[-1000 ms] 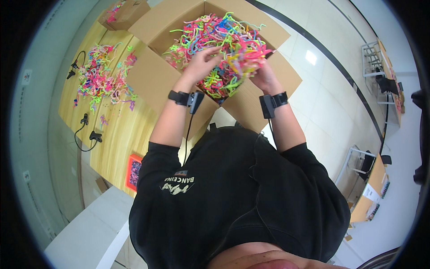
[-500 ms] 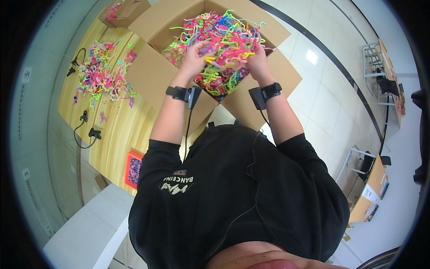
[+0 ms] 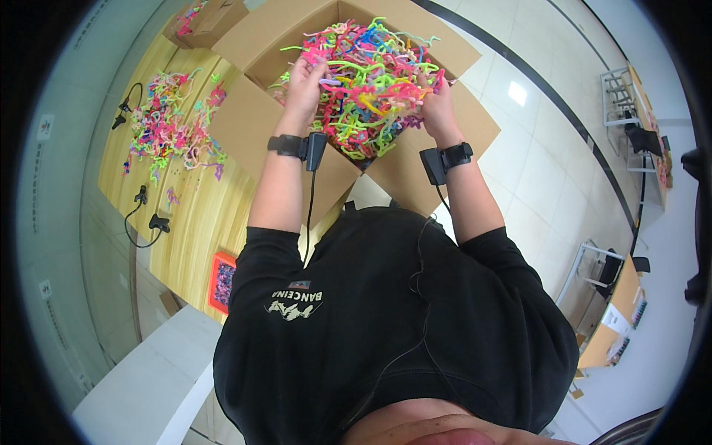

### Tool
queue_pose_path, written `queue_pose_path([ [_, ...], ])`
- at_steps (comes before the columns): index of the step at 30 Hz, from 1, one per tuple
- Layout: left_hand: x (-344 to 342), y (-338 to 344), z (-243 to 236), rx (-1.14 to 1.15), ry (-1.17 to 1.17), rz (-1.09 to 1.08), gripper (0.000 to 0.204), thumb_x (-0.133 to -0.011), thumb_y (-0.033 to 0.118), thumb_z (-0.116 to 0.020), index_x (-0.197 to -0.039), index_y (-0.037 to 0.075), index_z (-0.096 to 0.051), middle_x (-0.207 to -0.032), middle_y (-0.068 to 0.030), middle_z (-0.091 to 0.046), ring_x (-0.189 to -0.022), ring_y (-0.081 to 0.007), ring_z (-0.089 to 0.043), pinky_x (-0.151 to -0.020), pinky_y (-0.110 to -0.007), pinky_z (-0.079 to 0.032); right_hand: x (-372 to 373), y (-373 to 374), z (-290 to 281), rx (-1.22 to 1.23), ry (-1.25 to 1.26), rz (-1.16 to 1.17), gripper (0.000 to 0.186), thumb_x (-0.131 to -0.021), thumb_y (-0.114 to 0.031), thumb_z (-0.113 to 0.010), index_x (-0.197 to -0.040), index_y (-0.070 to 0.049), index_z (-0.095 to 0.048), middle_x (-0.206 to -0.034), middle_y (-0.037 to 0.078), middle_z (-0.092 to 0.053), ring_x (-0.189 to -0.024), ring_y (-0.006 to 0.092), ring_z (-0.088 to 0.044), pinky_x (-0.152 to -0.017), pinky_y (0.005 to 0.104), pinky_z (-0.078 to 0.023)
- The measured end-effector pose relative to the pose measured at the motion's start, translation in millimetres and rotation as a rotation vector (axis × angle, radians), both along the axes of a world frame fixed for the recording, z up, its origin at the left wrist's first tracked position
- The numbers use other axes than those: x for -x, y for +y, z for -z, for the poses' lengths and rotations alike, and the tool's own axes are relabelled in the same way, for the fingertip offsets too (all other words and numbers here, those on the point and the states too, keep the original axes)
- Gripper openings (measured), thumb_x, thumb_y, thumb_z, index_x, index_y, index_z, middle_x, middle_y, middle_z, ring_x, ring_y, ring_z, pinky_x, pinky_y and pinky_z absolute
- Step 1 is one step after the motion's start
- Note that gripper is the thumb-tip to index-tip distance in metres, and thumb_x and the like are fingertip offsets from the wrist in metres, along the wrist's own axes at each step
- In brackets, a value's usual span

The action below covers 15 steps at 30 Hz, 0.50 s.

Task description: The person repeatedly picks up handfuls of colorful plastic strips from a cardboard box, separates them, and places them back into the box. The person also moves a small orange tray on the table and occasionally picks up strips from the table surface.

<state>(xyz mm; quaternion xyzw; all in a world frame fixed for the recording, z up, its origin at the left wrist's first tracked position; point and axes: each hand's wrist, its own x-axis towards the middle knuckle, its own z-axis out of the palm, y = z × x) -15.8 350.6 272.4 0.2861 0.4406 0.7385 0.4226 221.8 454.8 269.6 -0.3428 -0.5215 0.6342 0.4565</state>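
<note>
A large open cardboard box (image 3: 245,122) is heaped with bright, squiggly soft strands (image 3: 363,126) in pink, green, yellow and blue. At the heap's left side, my left hand (image 3: 304,87) has its fingers closed on some pink and lilac strands. My right hand (image 3: 439,104) grips pink strands at the right of the heap, its fingers partly hidden by them. Each wrist wears a black strapped device with a cable.
A wooden table (image 3: 182,230) at the left bears a loose strand pile (image 3: 163,119), two cabled black clips (image 3: 159,222), a red tray (image 3: 222,282) and a smaller cardboard box (image 3: 215,22). Chairs and desks (image 3: 623,289) line the right side, across a tiled floor (image 3: 519,163).
My left hand has moved up and left along the heap. My right hand has risen and shifted a little right. The tangled strands between my hands have shifted.
</note>
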Motion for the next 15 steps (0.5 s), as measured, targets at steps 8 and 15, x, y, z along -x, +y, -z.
queue_pose_path([
  [8,32.9,-8.6,3.0,-0.132,-0.117,-0.189,0.016,-0.101,0.016,-0.054,-0.115,0.010,-0.053,-0.089,-0.0048,-0.061,-0.069,-0.0128,-0.061,-0.057,-0.028,-0.056,-26.2,7.7,-4.0,0.114,0.085,0.084,0.008,-0.102,-0.013,-0.052,-0.102,-0.005,-0.054,-0.090,0.007,-0.065,-0.077,0.0176,-0.067,-0.057,0.0318,-0.054],
  [15,45.6,-5.6,-5.6,0.004,-0.072,0.069,0.037,-0.104,0.020,-0.041,-0.139,0.009,-0.045,-0.123,-0.0113,-0.061,-0.102,-0.0198,-0.063,-0.081,-0.041,-0.057,-43.9,23.4,7.4,0.120,0.031,0.016,0.011,-0.102,-0.014,-0.051,-0.097,-0.004,-0.052,-0.090,0.008,-0.065,-0.083,0.0185,-0.067,-0.066,0.0345,-0.057],
])
